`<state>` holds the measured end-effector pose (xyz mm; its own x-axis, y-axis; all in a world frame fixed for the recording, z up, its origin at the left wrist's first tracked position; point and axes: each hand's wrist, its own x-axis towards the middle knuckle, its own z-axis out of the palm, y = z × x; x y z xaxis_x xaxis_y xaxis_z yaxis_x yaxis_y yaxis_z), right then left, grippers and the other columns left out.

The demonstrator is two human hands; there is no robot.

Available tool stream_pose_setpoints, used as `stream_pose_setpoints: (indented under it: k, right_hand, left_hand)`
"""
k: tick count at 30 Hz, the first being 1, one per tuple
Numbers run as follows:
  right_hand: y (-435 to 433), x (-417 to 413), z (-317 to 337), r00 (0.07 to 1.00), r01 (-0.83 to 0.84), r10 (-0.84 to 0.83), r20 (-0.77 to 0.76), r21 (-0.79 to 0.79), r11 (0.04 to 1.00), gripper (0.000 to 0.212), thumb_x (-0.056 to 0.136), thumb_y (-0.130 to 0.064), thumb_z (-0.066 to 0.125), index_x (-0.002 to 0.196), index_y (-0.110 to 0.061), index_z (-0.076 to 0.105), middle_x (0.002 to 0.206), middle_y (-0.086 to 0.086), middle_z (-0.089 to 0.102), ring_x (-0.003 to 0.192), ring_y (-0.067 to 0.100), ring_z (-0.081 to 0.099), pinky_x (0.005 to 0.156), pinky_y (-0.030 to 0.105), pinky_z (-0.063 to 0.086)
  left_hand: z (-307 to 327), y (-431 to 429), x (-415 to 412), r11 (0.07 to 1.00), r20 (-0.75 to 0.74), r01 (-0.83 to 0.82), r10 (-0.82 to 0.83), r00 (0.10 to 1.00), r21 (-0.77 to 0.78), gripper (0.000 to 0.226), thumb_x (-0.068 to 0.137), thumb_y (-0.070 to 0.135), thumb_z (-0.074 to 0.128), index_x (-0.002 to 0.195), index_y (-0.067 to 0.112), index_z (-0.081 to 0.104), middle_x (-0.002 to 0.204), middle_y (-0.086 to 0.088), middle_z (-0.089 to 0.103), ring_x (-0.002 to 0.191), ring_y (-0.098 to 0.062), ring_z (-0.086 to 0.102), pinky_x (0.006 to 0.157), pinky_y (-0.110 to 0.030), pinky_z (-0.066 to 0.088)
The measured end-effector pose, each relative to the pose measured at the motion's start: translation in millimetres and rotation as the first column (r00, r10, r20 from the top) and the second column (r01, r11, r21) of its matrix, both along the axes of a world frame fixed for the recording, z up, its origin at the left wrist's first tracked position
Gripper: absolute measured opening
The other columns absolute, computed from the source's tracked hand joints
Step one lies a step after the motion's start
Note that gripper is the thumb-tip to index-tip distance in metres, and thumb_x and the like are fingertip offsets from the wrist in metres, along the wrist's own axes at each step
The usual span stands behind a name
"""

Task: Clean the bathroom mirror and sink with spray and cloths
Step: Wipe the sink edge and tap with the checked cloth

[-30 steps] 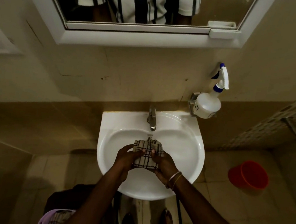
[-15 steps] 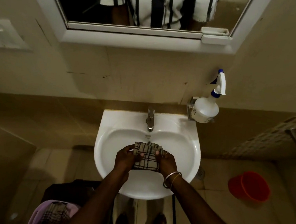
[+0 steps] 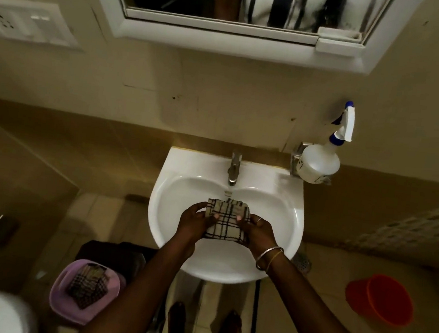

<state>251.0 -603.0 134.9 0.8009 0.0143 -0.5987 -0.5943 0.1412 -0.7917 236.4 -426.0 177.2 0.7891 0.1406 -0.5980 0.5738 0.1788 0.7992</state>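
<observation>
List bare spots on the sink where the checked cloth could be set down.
Free: the sink deck left of the tap, and the deck between tap and spray bottle. Bowl flanks outside each hand are bare. Crowded: bowl centre, where left hand and right hand hold the cloth.

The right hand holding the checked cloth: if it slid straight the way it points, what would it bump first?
The right hand points toward the left hand, so probably that hand, through the cloth between them.
</observation>
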Motion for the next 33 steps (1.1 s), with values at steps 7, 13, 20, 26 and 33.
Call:
stream_pose_setpoints:
  k: [7,13,20,26,33]
  right_hand:
    - [4,-5,12,1.0,0.014,-0.014,0.025,0.01,1.0,0.022,0.095,-0.012,0.07,0.116,-0.005,0.072,0.108,0.02,0.076,0.103,0.039,0.073,0.089,0.055,0.06]
    - [21,-17,21,0.997,0.064,-0.066,0.041,0.039,0.997,0.021,0.096,-0.013,0.069,0.115,-0.005,0.072,0.108,0.02,0.076,0.1,0.036,0.073,0.074,0.041,0.063]
    - [56,-46,34,0.99,0.12,-0.123,0.063,0.044,0.992,0.021,0.096,-0.011,0.069,0.114,-0.002,0.071,0.112,0.024,0.074,0.097,0.035,0.071,0.072,0.04,0.064]
    - [103,-82,46,0.984,0.151,-0.157,0.083,0.076,0.986,0.017,0.095,-0.01,0.069,0.111,-0.006,0.073,0.113,0.024,0.074,0.097,0.035,0.071,0.076,0.044,0.064]
    - [166,-111,55,0.987,0.1,-0.11,0.115,0.089,0.991,0.009,0.094,-0.01,0.07,0.102,-0.009,0.075,0.1,0.015,0.078,0.102,0.036,0.072,0.098,0.058,0.055]
  left_hand:
    - [9,6,-11,1.0,0.029,0.003,-0.003,1.0,0.004,0.033,0.089,0.008,0.075,0.121,0.009,0.069,0.105,-0.007,0.079,0.098,-0.025,0.075,0.078,-0.04,0.064]
    - [10,25,-14,1.0,0.043,0.015,-0.014,0.999,-0.008,0.039,0.087,0.009,0.078,0.124,0.011,0.067,0.107,-0.004,0.078,0.1,-0.026,0.075,0.085,-0.048,0.062]
    - [16,61,-38,0.997,0.085,0.049,-0.044,0.995,-0.06,0.04,0.088,0.009,0.077,0.126,0.011,0.064,0.111,-0.005,0.077,0.099,-0.024,0.075,0.077,-0.041,0.064]
    - [29,108,-67,0.995,0.109,0.04,-0.029,0.994,-0.093,0.05,0.086,0.002,0.076,0.133,0.004,0.058,0.119,-0.012,0.073,0.105,-0.03,0.072,0.085,-0.048,0.062]
    - [43,172,-103,0.995,0.149,-0.004,0.018,0.989,-0.1,0.05,0.089,-0.004,0.07,0.136,-0.002,0.053,0.128,-0.02,0.068,0.112,-0.035,0.067,0.086,-0.045,0.059]
